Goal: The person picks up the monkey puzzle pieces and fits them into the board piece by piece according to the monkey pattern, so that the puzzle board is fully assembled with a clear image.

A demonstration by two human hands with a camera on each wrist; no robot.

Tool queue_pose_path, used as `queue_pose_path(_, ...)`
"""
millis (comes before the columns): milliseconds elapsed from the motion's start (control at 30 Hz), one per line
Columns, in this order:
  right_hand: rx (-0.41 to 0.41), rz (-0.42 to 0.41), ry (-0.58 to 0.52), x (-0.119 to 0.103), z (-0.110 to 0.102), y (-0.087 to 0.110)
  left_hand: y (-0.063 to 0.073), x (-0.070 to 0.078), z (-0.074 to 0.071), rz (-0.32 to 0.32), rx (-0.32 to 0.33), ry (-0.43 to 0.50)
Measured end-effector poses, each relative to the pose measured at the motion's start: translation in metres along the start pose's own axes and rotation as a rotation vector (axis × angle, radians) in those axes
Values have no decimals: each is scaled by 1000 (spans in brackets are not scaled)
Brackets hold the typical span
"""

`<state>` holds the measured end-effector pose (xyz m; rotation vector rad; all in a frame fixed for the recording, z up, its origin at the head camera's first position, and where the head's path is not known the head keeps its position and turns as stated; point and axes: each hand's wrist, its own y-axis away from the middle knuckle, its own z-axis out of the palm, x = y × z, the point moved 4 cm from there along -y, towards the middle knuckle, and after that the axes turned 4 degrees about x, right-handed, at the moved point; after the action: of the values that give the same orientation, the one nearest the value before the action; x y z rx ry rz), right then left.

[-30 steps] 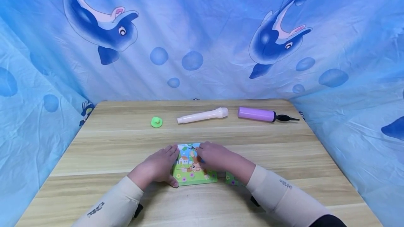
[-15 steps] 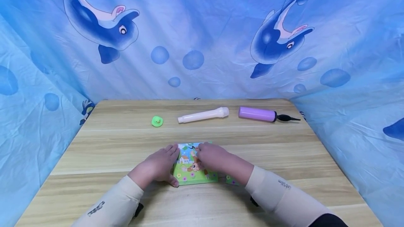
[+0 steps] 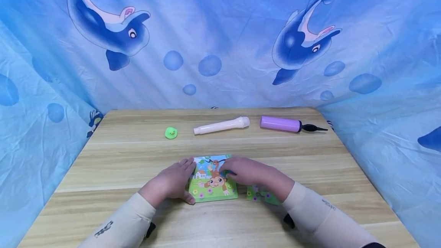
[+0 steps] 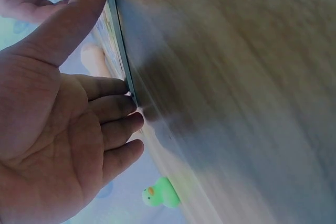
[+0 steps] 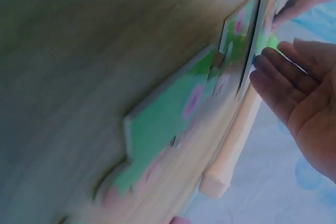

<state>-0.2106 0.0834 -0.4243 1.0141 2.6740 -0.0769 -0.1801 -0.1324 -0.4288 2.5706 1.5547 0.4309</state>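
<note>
A square jigsaw puzzle (image 3: 211, 192) with a monkey, a house and flowers lies on the table in the head view. My left hand (image 3: 175, 178) rests along its left edge, thumb by the near corner. In the left wrist view, its fairly straight fingers (image 4: 113, 106) touch the board's edge. Over the puzzle's right side is my right hand (image 3: 247, 169), hiding part of the picture. The right wrist view shows its fingers (image 5: 286, 77) loosely bent, nothing held. Green flowered puzzle pieces (image 3: 253, 194) lie just right of the board, partly under the right forearm.
At the back of the wooden table (image 3: 131, 156) lie a green toy duck (image 3: 170, 133), a white stick with a knobbed end (image 3: 220, 126) and a purple hand pump (image 3: 280, 124) with a black nozzle. A blue dolphin-print curtain (image 3: 237, 87) encloses the back and sides.
My right hand has shifted right, uncovering the monkey's face and body. More of the loose pieces shows beside the board. The left hand has stayed in place.
</note>
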Motion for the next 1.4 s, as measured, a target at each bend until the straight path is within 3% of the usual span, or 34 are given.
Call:
queue_pose_path(233, 30, 136, 74, 18, -15, 30, -1, 0, -1, -15, 23, 21)
queue_pose_path(367, -43, 270, 100, 29, -13, 50, -2, 0, 0, -23, 23, 43)
queue_pose_path(467, -111, 321, 124, 31, -3, 61, -1, -1, 1, -29, 21, 50)
queue_pose_path(733, -87, 277, 172, 20, 10, 67, -1, -1, 1, -29, 27, 36)
queue_pose_path(1000, -70, 275, 50, 21, 11, 65, -1, 0, 1, -3, 25, 33)
queue_pose_path(1400, -1, 109, 22, 15, 0, 45, 0, 0, 1, 19, 28, 38)
